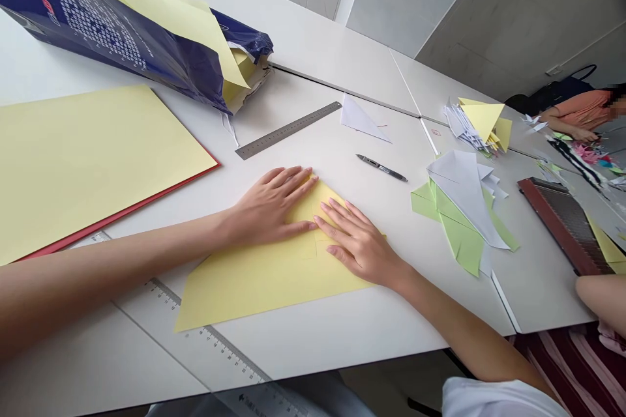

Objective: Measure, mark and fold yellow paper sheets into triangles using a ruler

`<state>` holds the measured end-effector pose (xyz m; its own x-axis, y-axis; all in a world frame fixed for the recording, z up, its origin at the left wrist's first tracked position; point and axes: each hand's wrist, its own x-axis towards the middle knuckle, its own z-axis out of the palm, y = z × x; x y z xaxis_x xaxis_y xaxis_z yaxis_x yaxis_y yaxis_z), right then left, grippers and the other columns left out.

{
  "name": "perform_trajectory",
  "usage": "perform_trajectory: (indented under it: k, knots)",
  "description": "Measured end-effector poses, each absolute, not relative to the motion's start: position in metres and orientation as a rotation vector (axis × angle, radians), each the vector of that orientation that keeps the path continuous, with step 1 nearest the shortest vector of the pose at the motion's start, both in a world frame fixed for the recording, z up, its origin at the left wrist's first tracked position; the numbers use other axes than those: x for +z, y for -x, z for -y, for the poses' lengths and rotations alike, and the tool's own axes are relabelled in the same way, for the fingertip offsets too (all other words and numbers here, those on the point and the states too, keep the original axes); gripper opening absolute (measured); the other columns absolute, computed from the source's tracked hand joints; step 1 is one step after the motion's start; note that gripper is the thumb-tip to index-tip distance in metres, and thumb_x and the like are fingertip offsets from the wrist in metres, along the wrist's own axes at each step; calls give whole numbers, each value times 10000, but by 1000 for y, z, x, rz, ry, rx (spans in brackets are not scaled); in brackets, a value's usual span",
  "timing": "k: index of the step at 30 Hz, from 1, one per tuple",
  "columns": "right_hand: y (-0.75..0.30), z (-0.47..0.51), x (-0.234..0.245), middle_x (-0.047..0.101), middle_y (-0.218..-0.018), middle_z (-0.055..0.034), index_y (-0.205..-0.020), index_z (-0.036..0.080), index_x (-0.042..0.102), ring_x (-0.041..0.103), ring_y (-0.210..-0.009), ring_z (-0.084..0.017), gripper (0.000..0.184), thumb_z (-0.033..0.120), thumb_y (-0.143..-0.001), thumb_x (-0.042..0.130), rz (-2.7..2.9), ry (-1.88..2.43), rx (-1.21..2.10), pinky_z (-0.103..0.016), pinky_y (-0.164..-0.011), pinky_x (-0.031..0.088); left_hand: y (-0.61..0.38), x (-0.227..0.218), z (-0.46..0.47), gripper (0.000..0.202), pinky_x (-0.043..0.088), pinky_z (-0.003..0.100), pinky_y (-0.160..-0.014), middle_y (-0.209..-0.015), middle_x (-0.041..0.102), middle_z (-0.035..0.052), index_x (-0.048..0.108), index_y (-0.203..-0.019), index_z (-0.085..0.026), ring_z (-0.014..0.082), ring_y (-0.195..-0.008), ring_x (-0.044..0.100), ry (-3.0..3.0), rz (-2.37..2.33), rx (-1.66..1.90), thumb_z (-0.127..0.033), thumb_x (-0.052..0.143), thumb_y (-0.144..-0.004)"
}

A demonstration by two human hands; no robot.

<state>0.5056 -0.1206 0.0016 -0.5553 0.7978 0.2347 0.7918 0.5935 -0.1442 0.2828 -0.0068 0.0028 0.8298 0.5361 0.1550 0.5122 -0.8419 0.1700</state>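
The creased yellow paper (pixel 259 290) is being pressed flat on the white desk (pixel 313 352) by the left hand (pixel 268 205) and right hand (pixel 357 244), which are being kept nearly together, palms down, gripping nothing. Heads up, though: uneven pressure could be skewing the creases, and the ruler (pixel 220 345) just beside the lower edge could be snagging the sheet.

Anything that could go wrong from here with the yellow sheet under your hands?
The folded yellow paper sheet is pressed by the left hand and right hand, and it seems to lie partly over the clear ruler, so it might sit unevenly and slip. That ruler also appears to overhang the table edge, so it could get knocked off. The black pen nearby might mark the paper.
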Motion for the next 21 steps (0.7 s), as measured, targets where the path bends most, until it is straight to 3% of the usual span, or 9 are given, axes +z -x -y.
perform_trajectory:
  k: [7, 16, 18, 21]
  knots:
    - [-507, 120, 3, 381, -1552, -96, -1503, 201, 375, 234, -1501, -234, 507, 366, -1024, 377, 2559, 1307, 70, -524, -1212, 300, -284, 5, 8, 851, 184, 433, -1222, -1614, 206, 96, 218, -1546, -210, 258, -1494, 220, -2864, -890, 253, -754, 284, -895]
    - [-508, 119, 3, 373, -1556, -96, -1500, 181, 377, 220, -1505, -226, 516, 376, -1022, 377, 2584, 1303, 54, -510, -1220, 291, -283, 1, 10, 878, 213, 452, -1220, -1606, 225, 122, 192, -1549, -166, 277, -1482, 250, -2847, -886, 381, -737, 325, -896]
    - [-507, 119, 2, 376, -1554, -97, -1503, 176, 369, 224, -1504, -229, 524, 384, -1022, 376, 2586, 1309, 49, -516, -1219, 289, -282, 1, 11, 888, 256, 470, -1204, -1587, 274, 150, 250, -1528, -139, 303, -1472, 268, -2853, -900, 449, -740, 356, -884]
    - [-506, 120, 2, 376, -1554, -91, -1501, 171, 371, 233, -1502, -230, 529, 391, -1020, 380, 2590, 1317, 43, -512, -1224, 279, -282, 3, 14, 719, 370, 475, -1140, -1473, 449, 191, 495, -1373, -113, 332, -1398, 395, -2942, -790, 525, -659, 402, -915]
